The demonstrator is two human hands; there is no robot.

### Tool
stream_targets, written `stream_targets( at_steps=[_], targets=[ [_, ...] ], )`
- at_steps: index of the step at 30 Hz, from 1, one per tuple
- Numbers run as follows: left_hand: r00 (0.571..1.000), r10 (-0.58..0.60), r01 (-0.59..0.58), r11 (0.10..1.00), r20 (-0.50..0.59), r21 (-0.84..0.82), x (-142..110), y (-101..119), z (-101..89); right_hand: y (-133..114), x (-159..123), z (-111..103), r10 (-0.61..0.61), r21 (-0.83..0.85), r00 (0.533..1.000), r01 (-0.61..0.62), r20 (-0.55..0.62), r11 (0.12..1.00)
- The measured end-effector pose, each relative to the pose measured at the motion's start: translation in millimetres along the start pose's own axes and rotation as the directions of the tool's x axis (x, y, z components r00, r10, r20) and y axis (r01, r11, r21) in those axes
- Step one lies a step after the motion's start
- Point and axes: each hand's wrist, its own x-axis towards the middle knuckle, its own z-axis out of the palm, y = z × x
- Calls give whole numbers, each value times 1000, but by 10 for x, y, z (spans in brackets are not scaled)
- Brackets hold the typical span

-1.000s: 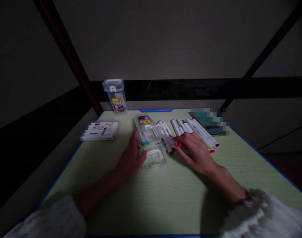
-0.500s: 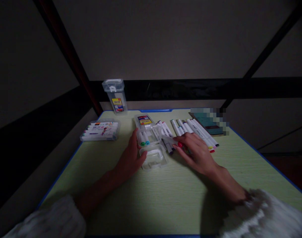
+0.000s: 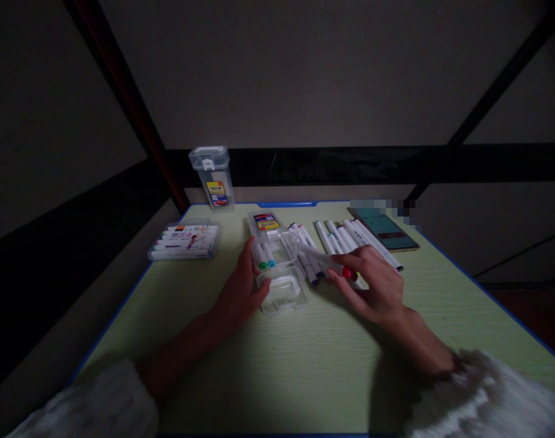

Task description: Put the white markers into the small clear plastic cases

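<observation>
A clear plastic marker case [image 3: 259,222] with a yellow label lies on its side, its mouth toward me and its lid [image 3: 284,291] folded open on the table. Green-tipped and blue-tipped markers [image 3: 267,255] show inside it. My left hand [image 3: 241,292] grips the case, fingers along its left side and the thumb at the lid. Between the thumb and fingers of my right hand [image 3: 371,283] is a white marker [image 3: 325,258] with a red end, tilted above the table. Loose white markers [image 3: 307,246] lie right of the case, and another row [image 3: 366,234] lies behind my right hand.
A closed clear case [image 3: 216,182] stands upright at the back left. Left on the table [image 3: 277,377] lies a clear box of markers [image 3: 185,240]. A green notebook [image 3: 384,230], partly pixelated, lies at the back right. Dark panels [image 3: 304,85] rise behind the table.
My right hand has shifted slightly right and up with the red-ended marker, showing more of its barrel. My left hand and the case have stayed in place.
</observation>
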Motion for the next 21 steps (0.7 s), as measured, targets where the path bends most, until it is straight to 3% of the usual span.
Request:
stream_targets(
  at_steps=[5, 12, 17, 21],
  targets=[
    [1000, 23, -23, 1000, -16, 10, -7, -18, 5, -66, 46, -53, -32, -28, 995, 30, -91, 999],
    [1000, 13, -13, 1000, -5, -5, -6, -44, 10, -112, 91, -98, -40, -16, 996, 39, -77, 999],
    [1000, 5, -5, 1000, -4, 9, -3, -40, -1, -110, 58, -82, -79, -14, 988, 78, -136, 997],
    [1000, -3, 3, 1000, 0, 9, -6, -20, -9, -116, 3, -115, -2, -10, 993, 0, -121, 1000]
  ],
)
